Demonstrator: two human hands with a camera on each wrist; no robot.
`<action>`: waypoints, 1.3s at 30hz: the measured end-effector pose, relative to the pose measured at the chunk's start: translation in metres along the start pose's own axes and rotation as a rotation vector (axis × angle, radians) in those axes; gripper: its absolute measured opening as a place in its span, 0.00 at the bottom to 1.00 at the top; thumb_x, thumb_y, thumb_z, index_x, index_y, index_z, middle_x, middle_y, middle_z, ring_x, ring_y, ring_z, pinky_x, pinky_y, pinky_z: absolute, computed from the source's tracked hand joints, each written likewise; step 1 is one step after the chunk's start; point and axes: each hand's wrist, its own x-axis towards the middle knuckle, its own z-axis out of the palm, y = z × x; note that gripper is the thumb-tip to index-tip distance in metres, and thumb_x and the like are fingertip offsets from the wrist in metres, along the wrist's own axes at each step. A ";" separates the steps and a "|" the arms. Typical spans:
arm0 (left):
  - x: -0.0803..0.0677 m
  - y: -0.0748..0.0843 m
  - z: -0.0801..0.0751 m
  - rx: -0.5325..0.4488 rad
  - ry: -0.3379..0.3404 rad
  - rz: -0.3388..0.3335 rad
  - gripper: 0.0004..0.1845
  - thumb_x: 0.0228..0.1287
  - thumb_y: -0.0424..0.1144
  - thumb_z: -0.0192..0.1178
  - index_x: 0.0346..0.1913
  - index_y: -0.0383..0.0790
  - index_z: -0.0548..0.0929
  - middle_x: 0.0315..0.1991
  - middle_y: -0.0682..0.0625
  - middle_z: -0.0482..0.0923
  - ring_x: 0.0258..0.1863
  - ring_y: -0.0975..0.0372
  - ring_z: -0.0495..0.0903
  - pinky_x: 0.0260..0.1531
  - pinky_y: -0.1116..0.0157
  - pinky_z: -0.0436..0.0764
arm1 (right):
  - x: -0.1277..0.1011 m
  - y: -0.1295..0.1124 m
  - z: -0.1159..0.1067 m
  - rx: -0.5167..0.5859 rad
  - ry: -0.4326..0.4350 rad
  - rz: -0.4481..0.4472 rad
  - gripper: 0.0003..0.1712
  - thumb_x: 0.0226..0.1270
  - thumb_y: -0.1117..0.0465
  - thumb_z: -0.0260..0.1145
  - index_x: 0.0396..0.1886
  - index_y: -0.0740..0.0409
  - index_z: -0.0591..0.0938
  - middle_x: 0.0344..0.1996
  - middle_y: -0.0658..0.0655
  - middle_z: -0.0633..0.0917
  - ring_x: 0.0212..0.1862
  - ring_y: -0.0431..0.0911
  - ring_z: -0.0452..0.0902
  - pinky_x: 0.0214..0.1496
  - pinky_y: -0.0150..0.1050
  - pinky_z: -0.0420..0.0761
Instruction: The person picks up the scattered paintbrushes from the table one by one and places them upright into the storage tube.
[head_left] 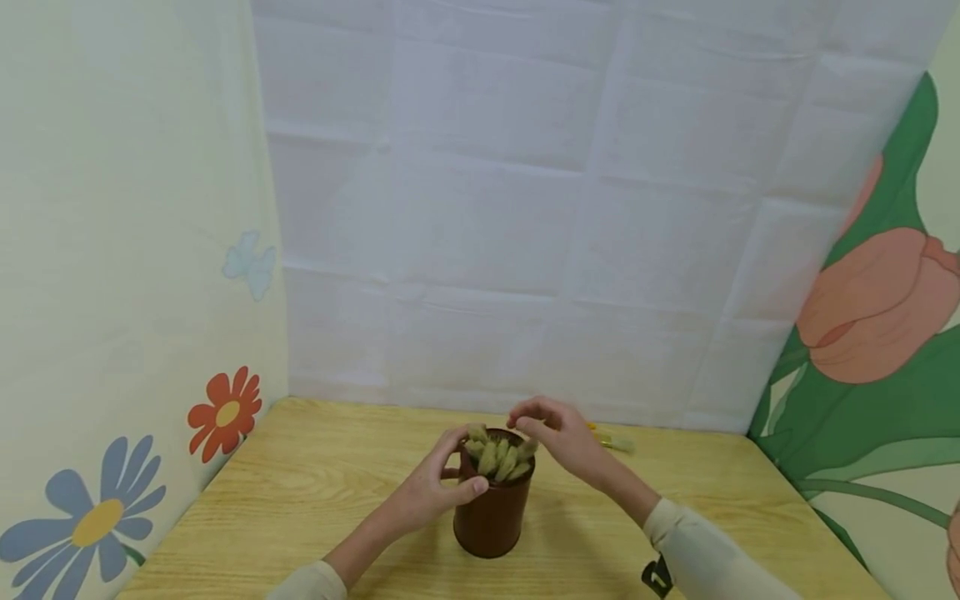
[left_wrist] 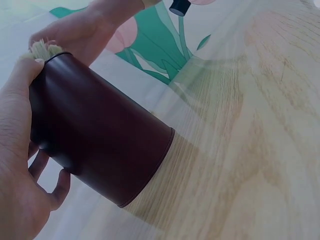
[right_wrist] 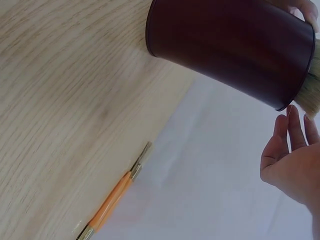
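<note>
Along the left side stands a pale wall panel (head_left: 135, 250) printed with flowers, a blue one low down and a red one near the corner where it meets the wooden tabletop (head_left: 315, 467). Coming across, the person's left hand (head_left: 431, 492) has its grip wrapped around the side of a dark brown cup (head_left: 493, 512), thumb on the near wall and fingers curling up to the rim. Seen from the left wrist, the palm lies flat against the cup (left_wrist: 100, 135), which I judge is to steady it so it does not tip while the other hand works at the top. The cup stands upright near the middle of the tabletop, and a bunch of pale bristle brushes (head_left: 498, 457) sticks out of its mouth, heads up.

Just right of that, the right hand (head_left: 555, 433) hovers over the brushes with its fingers bent downward toward them. From the right wrist its fingers (right_wrist: 295, 135) look loose and apart, close to the bristles; I cannot tell that it has hold of any one of them.

Further right, behind that hand, an orange-handled tool (right_wrist: 112, 200) lies flat on the tabletop near the white backdrop (head_left: 525, 208). The right-hand panel (head_left: 877, 317) shows a large tulip.
</note>
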 end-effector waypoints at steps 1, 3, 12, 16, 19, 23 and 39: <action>0.000 0.000 0.000 0.001 0.000 -0.002 0.35 0.76 0.46 0.61 0.79 0.55 0.58 0.74 0.51 0.57 0.70 0.54 0.61 0.62 0.46 0.68 | 0.000 0.001 -0.001 0.002 0.004 0.001 0.14 0.82 0.54 0.58 0.53 0.58 0.83 0.49 0.56 0.85 0.55 0.54 0.79 0.57 0.51 0.77; 0.000 0.000 0.000 0.004 -0.001 -0.007 0.35 0.76 0.47 0.61 0.79 0.57 0.58 0.74 0.52 0.56 0.70 0.54 0.61 0.62 0.46 0.68 | 0.001 0.004 -0.004 0.005 0.015 0.001 0.13 0.82 0.55 0.58 0.52 0.57 0.83 0.49 0.58 0.85 0.55 0.54 0.79 0.60 0.51 0.76; 0.001 0.001 -0.001 0.020 -0.007 -0.019 0.36 0.76 0.47 0.61 0.80 0.55 0.57 0.74 0.53 0.56 0.71 0.55 0.60 0.64 0.47 0.67 | -0.004 0.043 -0.022 -0.060 0.087 0.028 0.12 0.82 0.57 0.58 0.53 0.55 0.84 0.48 0.60 0.85 0.54 0.57 0.80 0.57 0.57 0.77; -0.002 0.002 -0.004 0.029 0.009 -0.032 0.37 0.75 0.47 0.62 0.80 0.53 0.57 0.75 0.51 0.56 0.71 0.53 0.60 0.64 0.47 0.67 | -0.006 0.057 -0.030 -0.058 0.117 0.092 0.14 0.81 0.53 0.59 0.52 0.55 0.84 0.48 0.56 0.86 0.55 0.59 0.80 0.58 0.58 0.76; -0.002 0.003 -0.006 0.033 0.013 -0.036 0.37 0.76 0.47 0.61 0.81 0.51 0.56 0.75 0.50 0.56 0.71 0.53 0.60 0.64 0.46 0.67 | -0.008 0.069 -0.038 -0.095 0.152 0.149 0.14 0.81 0.52 0.60 0.51 0.53 0.85 0.47 0.53 0.86 0.54 0.56 0.80 0.57 0.58 0.76; -0.001 0.003 -0.006 0.029 0.015 -0.035 0.37 0.76 0.47 0.61 0.80 0.52 0.57 0.75 0.49 0.56 0.71 0.52 0.60 0.64 0.46 0.67 | -0.011 0.087 -0.052 -0.171 0.203 0.209 0.13 0.80 0.52 0.60 0.52 0.51 0.85 0.49 0.54 0.86 0.53 0.51 0.79 0.55 0.54 0.77; -0.001 -0.002 0.001 0.005 0.003 -0.031 0.37 0.75 0.47 0.62 0.80 0.54 0.57 0.73 0.51 0.57 0.70 0.53 0.61 0.64 0.46 0.67 | -0.034 0.147 -0.082 -0.410 0.178 0.301 0.23 0.77 0.61 0.63 0.63 0.73 0.77 0.61 0.71 0.77 0.63 0.67 0.72 0.62 0.63 0.72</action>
